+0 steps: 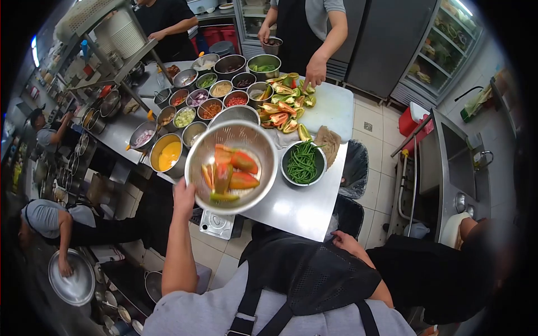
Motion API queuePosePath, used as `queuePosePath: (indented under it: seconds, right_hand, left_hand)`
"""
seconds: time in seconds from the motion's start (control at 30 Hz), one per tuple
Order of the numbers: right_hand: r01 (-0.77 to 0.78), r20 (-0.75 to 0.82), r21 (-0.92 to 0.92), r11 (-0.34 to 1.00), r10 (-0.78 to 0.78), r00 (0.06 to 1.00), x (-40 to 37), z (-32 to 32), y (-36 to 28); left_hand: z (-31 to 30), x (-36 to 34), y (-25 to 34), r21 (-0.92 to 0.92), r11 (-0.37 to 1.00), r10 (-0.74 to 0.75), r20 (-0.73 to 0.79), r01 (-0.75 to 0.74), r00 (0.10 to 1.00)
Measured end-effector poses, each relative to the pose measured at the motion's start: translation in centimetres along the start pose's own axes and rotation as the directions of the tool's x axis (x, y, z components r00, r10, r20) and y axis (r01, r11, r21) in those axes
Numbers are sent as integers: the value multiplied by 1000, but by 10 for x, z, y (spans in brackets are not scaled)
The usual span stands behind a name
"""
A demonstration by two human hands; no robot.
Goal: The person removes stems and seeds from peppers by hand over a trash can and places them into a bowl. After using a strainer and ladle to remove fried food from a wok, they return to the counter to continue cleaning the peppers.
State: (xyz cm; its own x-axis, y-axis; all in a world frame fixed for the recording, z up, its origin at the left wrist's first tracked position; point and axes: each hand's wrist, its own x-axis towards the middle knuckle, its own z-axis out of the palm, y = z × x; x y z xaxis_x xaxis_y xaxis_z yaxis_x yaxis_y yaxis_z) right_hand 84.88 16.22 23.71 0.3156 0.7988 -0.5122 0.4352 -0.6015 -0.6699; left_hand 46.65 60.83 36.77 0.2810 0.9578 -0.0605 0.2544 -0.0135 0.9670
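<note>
My left hand (184,197) grips the rim of a shiny metal bowl (200,168), lifted and tilted above the steel table. Inside it lie several cut pieces of red, orange and green bell pepper (244,162), slightly blurred. Low by the table's front edge is my right hand (348,244), beside a black-lined bin (348,215); its fingers are partly hidden and small in view. Right of the lifted bowl stands a bowl of green beans (302,162). Halved bell peppers (283,109) are heaped behind it, some on a white cutting board (336,112).
Several metal containers of chopped ingredients crowd the table (286,207), including a pot of yellow liquid (166,154). Across from me, a co-worker's hand (316,73) reaches over the peppers. Another person (61,224) at left holds a large lid (72,280). A sink (457,151) is at right.
</note>
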Motion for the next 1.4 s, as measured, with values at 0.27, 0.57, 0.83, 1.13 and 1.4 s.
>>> queuePosePath:
  seconds: [0.27,0.57,0.83,1.13,1.4]
  right_hand:
    - [139,68,-89,986,-133,989,21,-32,-21]
    - [177,28,-11,984,-177,984,35,-40,-74]
    - [197,116,39,980,-200,973,35,-43,-71]
    - [-75,-128,622,780,196,972,127,-77,-150]
    - [-11,-145,854,520,258,955,157,-28,-161]
  left_hand:
    - [-16,-74,-79,-68,968,-236,82,241,968]
    - [20,-62,-85,-128,860,-478,144,495,867]
    - [17,16,-32,348,930,152,-61,-122,986]
    - [167,23,37,121,953,149,611,-277,777]
    - [238,93,57,292,789,324,550,-541,770]
